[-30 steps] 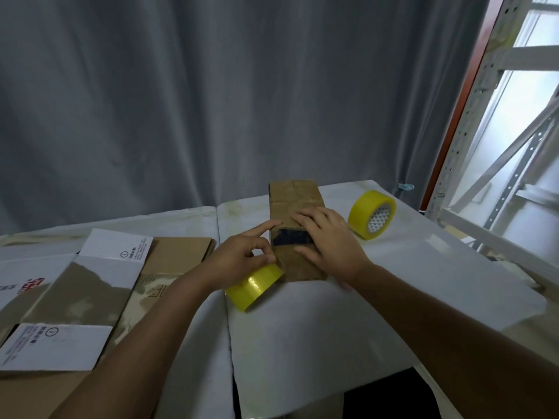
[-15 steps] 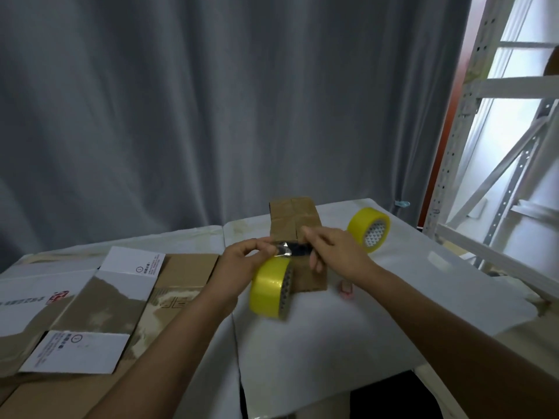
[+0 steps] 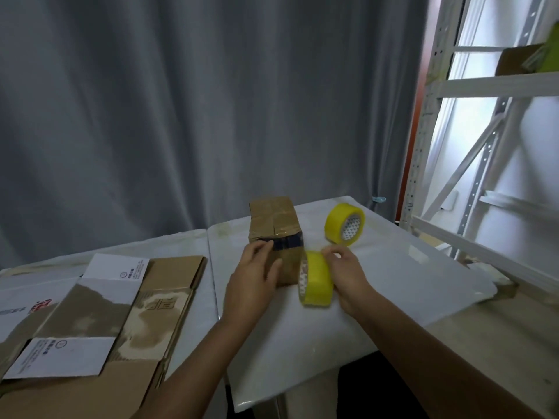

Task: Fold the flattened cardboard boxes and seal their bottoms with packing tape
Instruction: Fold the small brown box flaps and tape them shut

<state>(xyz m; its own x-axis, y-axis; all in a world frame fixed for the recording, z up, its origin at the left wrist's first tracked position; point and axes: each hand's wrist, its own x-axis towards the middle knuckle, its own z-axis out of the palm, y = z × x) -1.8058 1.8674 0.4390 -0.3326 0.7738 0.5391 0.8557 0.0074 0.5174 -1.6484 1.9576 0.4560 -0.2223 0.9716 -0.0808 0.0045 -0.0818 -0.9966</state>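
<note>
Two hands share this taping step: left hand (image 3: 257, 276) should press flat on the box (image 3: 276, 234) mid-table while right hand (image 3: 343, 272), fingers curled round the roll (image 3: 316, 279) beside it, pulls tape taut.

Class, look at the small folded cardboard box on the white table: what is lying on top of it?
On the cardboard box lie glossy tape strips and a dark band. The left hand rests flat on its near end, hiding the surface beneath.

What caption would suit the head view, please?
Left hand steadies the folded box while right hand holds a yellow tape roll.
</note>
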